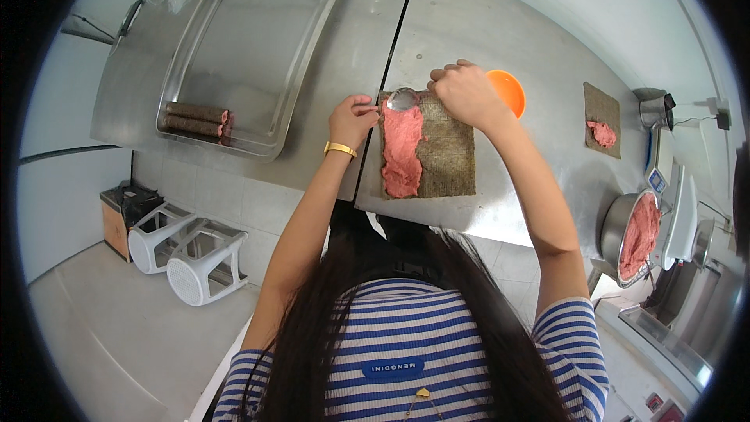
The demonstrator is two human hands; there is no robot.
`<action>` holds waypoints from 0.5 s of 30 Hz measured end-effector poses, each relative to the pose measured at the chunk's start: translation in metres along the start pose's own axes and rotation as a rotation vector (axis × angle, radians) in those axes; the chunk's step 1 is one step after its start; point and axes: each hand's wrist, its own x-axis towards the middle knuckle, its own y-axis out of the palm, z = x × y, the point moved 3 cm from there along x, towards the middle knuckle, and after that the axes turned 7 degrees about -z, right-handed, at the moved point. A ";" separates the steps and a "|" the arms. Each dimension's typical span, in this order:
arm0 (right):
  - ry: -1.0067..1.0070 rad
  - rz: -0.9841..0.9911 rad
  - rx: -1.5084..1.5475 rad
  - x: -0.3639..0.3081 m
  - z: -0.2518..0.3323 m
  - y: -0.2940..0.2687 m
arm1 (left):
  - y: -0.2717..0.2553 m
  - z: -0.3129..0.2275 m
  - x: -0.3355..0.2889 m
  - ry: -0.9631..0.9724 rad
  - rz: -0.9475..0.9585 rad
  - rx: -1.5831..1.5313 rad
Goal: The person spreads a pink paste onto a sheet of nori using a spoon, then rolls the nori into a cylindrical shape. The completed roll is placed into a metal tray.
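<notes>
A dark green seaweed sheet (451, 158) lies flat on the steel table before me, with a wide strip of pink meat paste (402, 152) along its left side. My right hand (462, 92) is closed round a spoon, whose shiny metal bowl (402, 99) rests on the far end of the paste. The spoon's handle is mostly hidden in my fingers. At the sheet's far left edge is my left hand (353, 119), its fingers bent and apart, the tips at or close to the edge. An orange bowl (508, 94) stands just beyond my right wrist.
A large metal tray (254, 39) at left holds seaweed rolls (195, 119) with pink filling. Another seaweed sheet (601, 109) with a paste lump lies at right, near a steel bowl of paste (617, 227) by a scale (680, 223). White stools (205, 266) stand on the floor at left.
</notes>
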 end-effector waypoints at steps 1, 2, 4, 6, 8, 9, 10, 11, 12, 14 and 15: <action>0.003 -0.004 -0.012 0.002 0.003 0.003 | 0.000 0.000 0.000 -0.003 0.000 0.009; -0.007 -0.040 0.000 0.005 0.004 0.004 | 0.000 -0.001 0.000 -0.007 0.001 0.011; -0.009 -0.082 0.028 0.008 0.006 0.006 | -0.001 -0.001 0.000 -0.012 0.001 0.038; -0.002 -0.081 0.015 0.012 0.007 0.005 | 0.000 -0.001 0.000 -0.013 0.000 0.033; 0.057 -0.056 0.015 0.011 0.005 0.002 | 0.000 0.000 -0.001 -0.011 -0.011 -0.002; 0.109 -0.040 0.022 0.010 0.003 0.001 | 0.000 0.000 -0.001 -0.009 -0.009 0.012; 0.160 -0.022 0.029 0.008 0.002 -0.001 | 0.000 0.000 0.000 -0.011 -0.009 0.021; 0.199 -0.001 0.052 0.006 0.001 -0.002 | -0.001 0.000 -0.001 -0.007 -0.008 0.019; 0.238 0.021 0.075 0.003 0.000 -0.003 | -0.001 0.001 0.000 -0.015 -0.005 0.013; 0.261 0.061 0.098 -0.004 0.002 -0.004 | -0.001 0.001 -0.001 -0.031 0.001 -0.021; 0.244 0.077 0.099 -0.007 0.005 -0.003 | 0.000 0.001 0.000 -0.022 0.002 -0.020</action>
